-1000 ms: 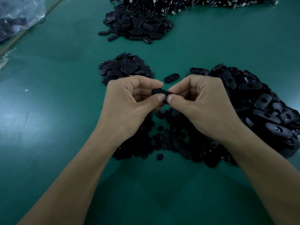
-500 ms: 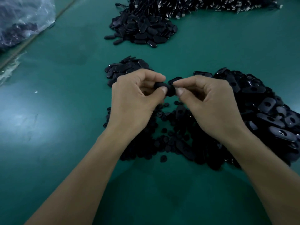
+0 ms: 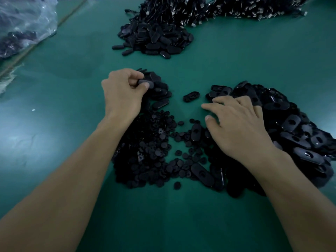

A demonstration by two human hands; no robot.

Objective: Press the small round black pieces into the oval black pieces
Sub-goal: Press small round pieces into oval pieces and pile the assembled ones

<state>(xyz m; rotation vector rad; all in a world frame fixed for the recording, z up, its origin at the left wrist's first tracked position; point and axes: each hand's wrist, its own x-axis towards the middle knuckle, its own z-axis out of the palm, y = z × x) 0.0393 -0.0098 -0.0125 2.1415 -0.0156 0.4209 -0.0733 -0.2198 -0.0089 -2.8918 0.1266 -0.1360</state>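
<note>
Left hand (image 3: 123, 91) pinches one oval black piece (image 3: 145, 83) between thumb and curled fingers, just above the small heap of oval pieces (image 3: 161, 93) near the middle of the surface (image 3: 54, 142). I judge this piece filled and about to join that heap. Right hand (image 3: 236, 124) lies spread with relaxed fingers, holding nothing that shows, over the inner rim of the big heap of holed oval pieces (image 3: 294, 128) toward the right edge. Between the forearms the small round black pieces (image 3: 151, 151) lie thickly scattered, with a few holed ovals among them. Judged from the heaps, most of the work is left: the small heap is far smaller than the holed heap and the stock of round pieces. A larger heap of ovals (image 3: 158, 42) sits toward the far edge, in front of a mass of cabled parts (image 3: 218, 10); whether those ovals are finished I cannot tell. A lone oval piece (image 3: 190, 96) lies between the hands. Bare green runs along the near edge and over the left side, up to the plastic bag (image 3: 23, 24) at the far left corner. The right side is crowded.
</note>
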